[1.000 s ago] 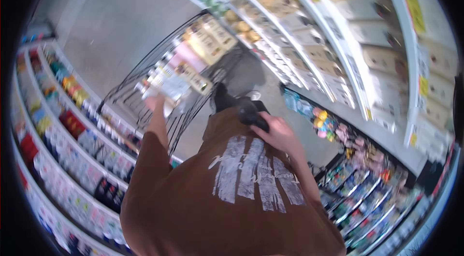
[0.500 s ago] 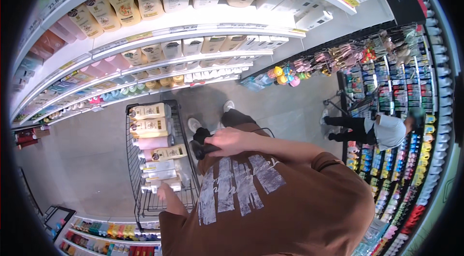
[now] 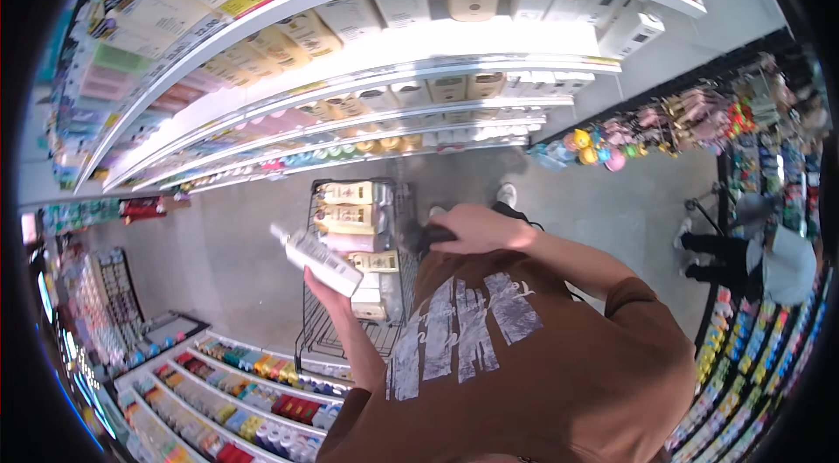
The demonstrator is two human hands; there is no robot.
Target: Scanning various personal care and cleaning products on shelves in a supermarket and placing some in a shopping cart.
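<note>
My left hand [image 3: 327, 292] is closed round the lower part of a white bottle [image 3: 322, 262], held tilted above the left side of the cart. Its narrow top points to the far left and is slightly blurred; a dark label shows. My right hand [image 3: 479, 229] wraps round a black grip [image 3: 430, 237] at the cart's right side. Inside the black wire shopping cart [image 3: 308, 336] lie several cream bottles [image 3: 346, 218], a pink bottle [image 3: 351, 243] and white packages [image 3: 370, 286], laid in a row.
White shelves [image 3: 384, 69] full of bottles stretch across the far side. Lower shelves [image 3: 245, 402] with colourful goods stand at the near left. To the right, a person in a white top [image 3: 786, 264] is beside another cart [image 3: 710, 211] and hanging goods [image 3: 699, 109].
My left hand has risen out of the cart's near end with the white bottle. My right hand stays on the black grip. The view has shifted, so the scene sits further right.
</note>
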